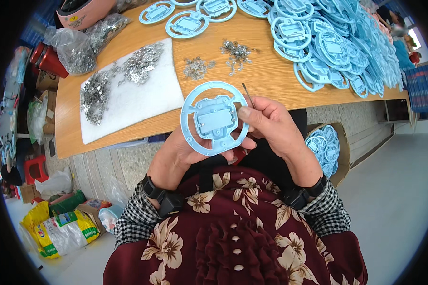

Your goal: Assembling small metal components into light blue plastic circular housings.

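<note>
A: One big wooden table [271, 71] fills the top of the view, near edge curving just above both hands. Rt end is buried under a heap of light blue ring-shaped plastic parts [337, 47], stacked to the far and rt edges. A few more of those rings lie flat along the far edge, mid-table.

B: Free space?

A: Bare wood in the middle strip betw. the heap and the white foam sheet [128, 95]. Sheet sits at the left, one corner near the table's front edge, w/ small metal pieces [97, 92] spread over it. Clear bags of more metal bits [81, 42] behind it at the left far corner. Two little piles of metal clips [197, 67] lie on the bare wood, apart from the sheet.

B: Hands?

A: Left hand [185, 154] is cupped under one blue ring part [214, 118], fingers curled up around its lower rim, holding it face-up in front of the table edge, above the lap. Right hand [271, 126] is closed, thumb pressing the ring's rt rim, and pinches a thin metal pin [248, 94] that sticks up past the table edge.

B: Below?

A: Cardboard box of blue rings [325, 147] on the floor at rt, under the table; open floor beyond it. Bags and boxes crowd the floor at left.
</note>
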